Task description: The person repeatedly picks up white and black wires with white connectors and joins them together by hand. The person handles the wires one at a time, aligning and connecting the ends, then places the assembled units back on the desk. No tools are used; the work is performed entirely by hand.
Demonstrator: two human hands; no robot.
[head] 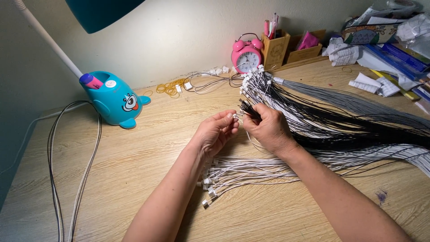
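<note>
My left hand (pixel 215 132) pinches a small white connector (pixel 234 116) between thumb and fingertips at the middle of the wooden desk (pixel 148 148). My right hand (pixel 268 127) grips a bunch of thin black wires (pixel 249 109), their ends pointing up and left toward the connector. A wide fan of grey, black and white wires (pixel 358 121) spreads to the right under my right wrist. A bundle of white wires with white connectors (pixel 237 175) lies below both hands.
A turquoise whale-shaped lamp base (pixel 115 99) stands at the left, with cables (pixel 76 179) running down the desk. A pink alarm clock (pixel 246 54), wooden pen holders (pixel 275 47), yellow rubber bands (pixel 169 87) and piled papers (pixel 385 49) line the back and right.
</note>
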